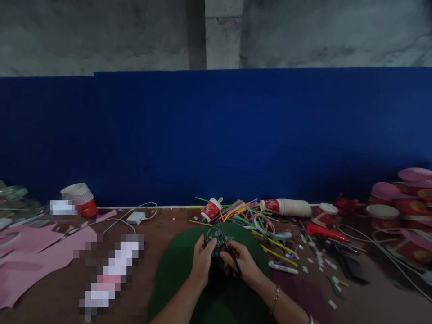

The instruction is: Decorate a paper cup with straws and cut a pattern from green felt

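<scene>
My left hand [201, 260] is closed on a small round green piece with a pale drawing [215, 236], held over a large green sheet [175, 274] on the table. My right hand [243, 264] grips black scissors [227, 245], whose blades point up and away at the round piece's right edge. Both hands meet low in the middle of the view. A bracelet sits on my right wrist.
Behind the hands lie a tipped red paper cup [211, 209], many coloured straws [241, 210] and a stack of cups on its side [286, 207]. Pink paper [30, 256] covers the left. A red-handled tool [326, 232], cables and bowls [405, 193] fill the right. A blue board backs the table.
</scene>
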Available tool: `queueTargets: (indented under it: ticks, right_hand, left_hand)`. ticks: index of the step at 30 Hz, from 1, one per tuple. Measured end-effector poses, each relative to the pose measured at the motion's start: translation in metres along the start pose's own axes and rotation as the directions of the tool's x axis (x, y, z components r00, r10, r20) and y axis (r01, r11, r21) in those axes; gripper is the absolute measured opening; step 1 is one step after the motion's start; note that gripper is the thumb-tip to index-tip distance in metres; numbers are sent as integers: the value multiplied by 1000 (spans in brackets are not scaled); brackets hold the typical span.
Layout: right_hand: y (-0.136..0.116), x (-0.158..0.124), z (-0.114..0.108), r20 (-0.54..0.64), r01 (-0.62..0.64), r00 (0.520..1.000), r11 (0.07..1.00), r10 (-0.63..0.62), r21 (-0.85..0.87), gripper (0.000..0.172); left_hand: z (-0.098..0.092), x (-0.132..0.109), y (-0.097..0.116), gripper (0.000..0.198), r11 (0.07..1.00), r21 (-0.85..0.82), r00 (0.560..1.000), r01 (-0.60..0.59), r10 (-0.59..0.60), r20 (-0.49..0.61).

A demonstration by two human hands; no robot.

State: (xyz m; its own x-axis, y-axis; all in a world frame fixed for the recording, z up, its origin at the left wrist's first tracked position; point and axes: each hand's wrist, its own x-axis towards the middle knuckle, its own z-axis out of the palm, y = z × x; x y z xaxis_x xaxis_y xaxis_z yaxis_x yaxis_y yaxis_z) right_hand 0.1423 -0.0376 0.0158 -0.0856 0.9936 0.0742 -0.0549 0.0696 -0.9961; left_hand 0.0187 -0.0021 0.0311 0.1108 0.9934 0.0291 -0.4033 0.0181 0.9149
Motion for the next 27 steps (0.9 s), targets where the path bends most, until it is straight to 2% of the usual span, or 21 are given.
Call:
queueTargets:
  ticks: [16,27]
  right_hand:
    - [-5,0,0,-39,-13,999,999,11,-47,41]
    - [-4,-1,-3,-19,-9,1000,999,9,-35,40]
  left_hand:
    - [-2,1,3,21,1000,27,1000,-3,2,30]
    - [-5,2,1,19,999,32,998,-17,16,58]
